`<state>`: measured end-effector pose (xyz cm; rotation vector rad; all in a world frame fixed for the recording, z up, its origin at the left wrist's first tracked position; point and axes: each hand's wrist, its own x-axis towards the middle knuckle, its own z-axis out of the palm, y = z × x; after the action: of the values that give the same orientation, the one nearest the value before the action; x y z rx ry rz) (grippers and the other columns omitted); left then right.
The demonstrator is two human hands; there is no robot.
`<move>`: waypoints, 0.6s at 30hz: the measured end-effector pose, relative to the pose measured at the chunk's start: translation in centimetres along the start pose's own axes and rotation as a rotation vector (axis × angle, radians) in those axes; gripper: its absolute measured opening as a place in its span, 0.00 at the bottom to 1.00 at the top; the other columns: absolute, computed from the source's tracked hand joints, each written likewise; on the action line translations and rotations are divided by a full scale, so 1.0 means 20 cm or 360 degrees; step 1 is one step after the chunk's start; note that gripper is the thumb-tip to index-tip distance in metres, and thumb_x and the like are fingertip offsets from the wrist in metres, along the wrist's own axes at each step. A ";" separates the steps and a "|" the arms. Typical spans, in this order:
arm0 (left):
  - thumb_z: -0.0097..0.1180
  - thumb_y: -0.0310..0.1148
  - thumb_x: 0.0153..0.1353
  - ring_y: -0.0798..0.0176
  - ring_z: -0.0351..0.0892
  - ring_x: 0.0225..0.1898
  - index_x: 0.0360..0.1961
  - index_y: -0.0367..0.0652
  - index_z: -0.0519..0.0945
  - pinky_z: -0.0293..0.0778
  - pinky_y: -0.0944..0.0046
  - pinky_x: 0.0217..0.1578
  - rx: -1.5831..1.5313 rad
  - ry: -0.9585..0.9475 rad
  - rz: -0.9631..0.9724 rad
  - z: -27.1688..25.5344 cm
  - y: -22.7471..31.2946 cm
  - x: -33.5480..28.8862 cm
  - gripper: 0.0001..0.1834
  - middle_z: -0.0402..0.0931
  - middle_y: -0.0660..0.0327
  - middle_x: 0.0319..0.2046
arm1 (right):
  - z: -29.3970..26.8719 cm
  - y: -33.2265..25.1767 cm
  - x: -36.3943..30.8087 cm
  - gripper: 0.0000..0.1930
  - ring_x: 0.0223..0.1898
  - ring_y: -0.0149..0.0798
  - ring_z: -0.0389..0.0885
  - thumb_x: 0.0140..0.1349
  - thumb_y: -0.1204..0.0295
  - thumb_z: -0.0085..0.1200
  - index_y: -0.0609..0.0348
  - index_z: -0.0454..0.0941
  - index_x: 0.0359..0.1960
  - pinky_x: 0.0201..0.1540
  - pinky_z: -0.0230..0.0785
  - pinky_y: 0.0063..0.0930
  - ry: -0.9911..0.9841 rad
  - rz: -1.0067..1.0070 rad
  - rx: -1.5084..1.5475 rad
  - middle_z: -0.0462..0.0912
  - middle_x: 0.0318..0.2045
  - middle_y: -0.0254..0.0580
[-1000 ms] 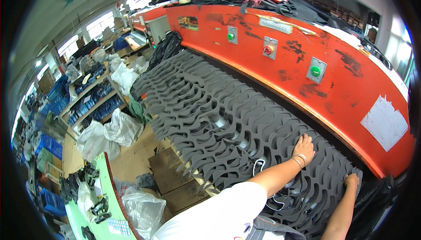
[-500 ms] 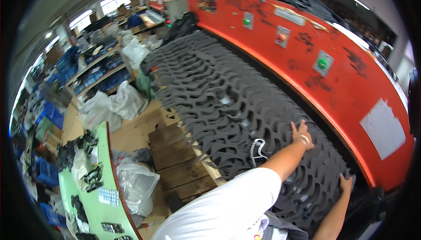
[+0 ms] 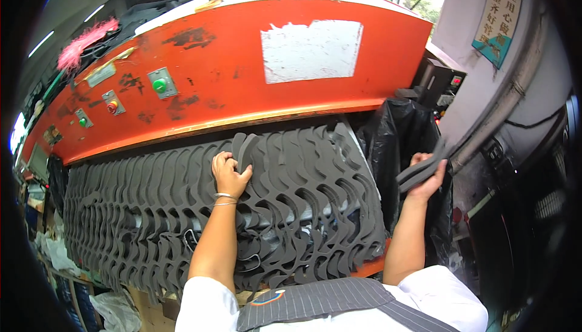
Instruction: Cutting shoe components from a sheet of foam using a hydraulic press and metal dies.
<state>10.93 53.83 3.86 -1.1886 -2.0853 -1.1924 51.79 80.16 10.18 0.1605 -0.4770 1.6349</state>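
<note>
A dark grey foam sheet, cut through with rows of curved openings, lies layered on the bed before me. My left hand, with bangles at the wrist, is closed on sole-shaped foam pieces that stand up from the sheet's upper part. Off the sheet's right end, my right hand is raised. Its fingers and thumb grip sole-shaped foam pieces, blurred at their far end. White loops of strap rest among the cut-outs near my left forearm.
Behind the sheet stands a long orange-red machine wall with green and red buttons. A black plastic bag hangs open at the right, beside a pipe and wall. White plastic bags lie at the lower left.
The view has swung to the right along the machine. Both hands, earlier resting on the sheet, now grip foam pieces; my right hand has lifted out toward the black bag.
</note>
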 end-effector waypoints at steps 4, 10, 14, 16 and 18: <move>0.68 0.33 0.41 0.49 0.73 0.34 0.23 0.39 0.67 0.70 0.59 0.40 -0.0085 -0.0375 -0.0682 -0.13 0.20 0.04 0.19 0.73 0.51 0.27 | 0.33 0.02 0.07 0.18 0.36 0.38 0.78 0.61 0.61 0.54 0.67 0.72 0.39 0.43 0.72 0.35 0.0012 0.0186 -0.0579 0.78 0.32 0.44; 0.63 0.22 0.48 0.67 0.75 0.35 0.43 0.36 0.70 0.72 0.67 0.40 -0.1089 0.0102 -0.0415 -0.36 0.53 0.20 0.20 0.77 0.58 0.37 | 0.11 0.88 0.09 0.38 0.57 0.45 0.72 0.52 0.53 0.60 0.70 0.65 0.58 0.57 0.64 0.34 -0.0410 0.1256 -0.2394 0.72 0.55 0.55; 0.57 0.18 0.50 0.71 0.75 0.35 0.46 0.34 0.74 0.72 0.72 0.39 -0.1358 0.0107 -0.0197 -0.53 0.63 0.28 0.19 0.77 0.61 0.37 | 0.12 1.08 0.06 0.46 0.64 0.49 0.63 0.47 0.48 0.59 0.62 0.57 0.65 0.63 0.58 0.36 -0.0571 0.1575 -0.2869 0.62 0.63 0.58; 0.58 0.20 0.50 0.71 0.75 0.32 0.41 0.35 0.76 0.72 0.71 0.37 -0.1513 -0.0133 -0.0547 -0.49 0.59 0.33 0.14 0.77 0.62 0.33 | 0.09 1.07 0.11 0.47 0.64 0.50 0.63 0.46 0.48 0.59 0.58 0.56 0.66 0.63 0.57 0.36 -0.0657 0.1579 -0.2884 0.62 0.63 0.57; 0.60 0.26 0.48 0.69 0.76 0.29 0.36 0.35 0.76 0.72 0.69 0.33 -0.1499 -0.0414 -0.1062 -0.41 0.61 0.37 0.13 0.78 0.61 0.29 | 0.12 1.08 0.11 0.48 0.65 0.48 0.62 0.45 0.48 0.59 0.51 0.54 0.68 0.63 0.57 0.35 -0.0761 0.1591 -0.3006 0.61 0.64 0.55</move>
<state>17.15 53.27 19.00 -1.0192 -2.2259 -2.6499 30.02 80.17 8.58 -1.2895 -2.4972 1.3066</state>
